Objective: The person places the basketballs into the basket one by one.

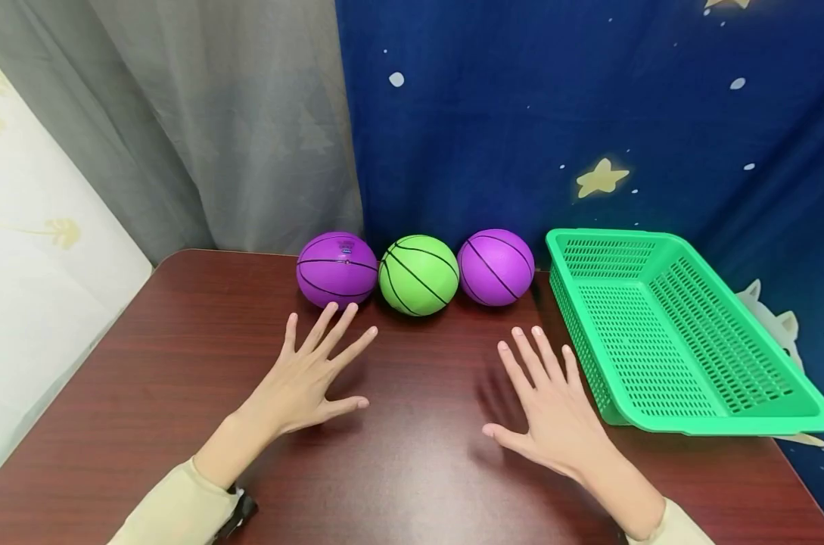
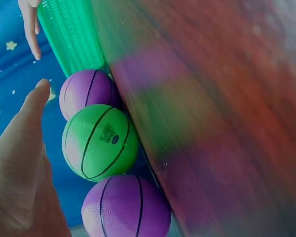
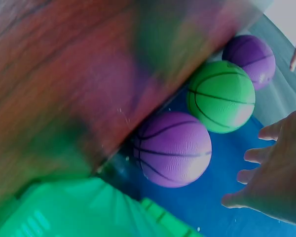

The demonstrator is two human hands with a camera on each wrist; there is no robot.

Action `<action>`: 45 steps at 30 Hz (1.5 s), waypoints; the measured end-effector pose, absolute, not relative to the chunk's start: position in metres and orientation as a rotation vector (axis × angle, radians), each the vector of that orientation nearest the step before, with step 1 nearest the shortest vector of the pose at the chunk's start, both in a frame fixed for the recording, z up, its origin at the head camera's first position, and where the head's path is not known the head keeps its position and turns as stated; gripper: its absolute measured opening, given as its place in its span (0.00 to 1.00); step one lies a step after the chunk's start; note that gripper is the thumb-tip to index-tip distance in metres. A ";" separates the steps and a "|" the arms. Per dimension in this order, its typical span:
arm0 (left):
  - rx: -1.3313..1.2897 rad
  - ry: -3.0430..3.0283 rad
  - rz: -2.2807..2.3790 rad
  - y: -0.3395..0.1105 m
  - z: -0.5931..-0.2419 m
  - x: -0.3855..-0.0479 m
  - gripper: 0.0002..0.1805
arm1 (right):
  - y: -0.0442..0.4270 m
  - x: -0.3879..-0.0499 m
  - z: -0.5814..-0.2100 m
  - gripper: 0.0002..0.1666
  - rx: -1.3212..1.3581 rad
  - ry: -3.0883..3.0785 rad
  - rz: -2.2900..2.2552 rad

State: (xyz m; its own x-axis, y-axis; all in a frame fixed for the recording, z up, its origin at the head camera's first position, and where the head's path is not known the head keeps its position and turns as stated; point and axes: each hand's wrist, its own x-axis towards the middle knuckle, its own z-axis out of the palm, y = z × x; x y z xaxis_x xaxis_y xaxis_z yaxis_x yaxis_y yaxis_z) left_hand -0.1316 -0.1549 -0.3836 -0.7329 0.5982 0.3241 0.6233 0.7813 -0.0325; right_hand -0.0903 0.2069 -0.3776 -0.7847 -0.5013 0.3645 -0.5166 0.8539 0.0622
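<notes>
Three small basketballs stand in a row along the table's back edge: a purple ball (image 1: 337, 271) on the left, a green ball (image 1: 419, 275) in the middle and another purple ball (image 1: 496, 268) on the right. My left hand (image 1: 306, 382) is spread over the table, nearest the left purple ball, holding nothing. In the head view its fingertips come up to that ball's lower edge; whether they touch it I cannot tell. My right hand (image 1: 555, 412), also spread and holding nothing, is between the right purple ball and a green plastic basket (image 1: 589, 363).
The perforated basket sits at the table's right side, with nothing seen inside. Behind the dark red wooden table (image 1: 412, 469) hang a grey curtain (image 1: 262, 113) and a blue curtain (image 1: 486, 136) with stars. A white patterned cloth (image 1: 37, 250) covers the left side.
</notes>
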 end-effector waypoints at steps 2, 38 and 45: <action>-0.929 -2.655 -0.112 -0.156 -0.383 -0.133 0.51 | 0.212 -0.088 -0.373 0.60 0.747 -2.653 0.063; -0.835 -2.711 -0.154 -0.175 -0.381 -0.157 0.51 | 0.414 -0.052 -0.345 0.53 -0.119 -2.729 0.397; -0.786 -2.740 -0.187 -0.177 -0.377 -0.168 0.55 | 0.439 -0.050 -0.359 0.49 -0.247 -2.701 0.522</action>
State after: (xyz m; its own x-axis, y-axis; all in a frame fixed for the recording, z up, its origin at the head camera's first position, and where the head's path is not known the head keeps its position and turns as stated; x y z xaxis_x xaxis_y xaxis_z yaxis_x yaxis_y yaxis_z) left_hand -0.1682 -0.1768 -0.3769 -0.8112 0.4988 0.3054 0.5356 0.8432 0.0455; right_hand -0.0496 0.4389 -0.3585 -0.9135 0.2384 0.3296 0.0983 0.9157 -0.3897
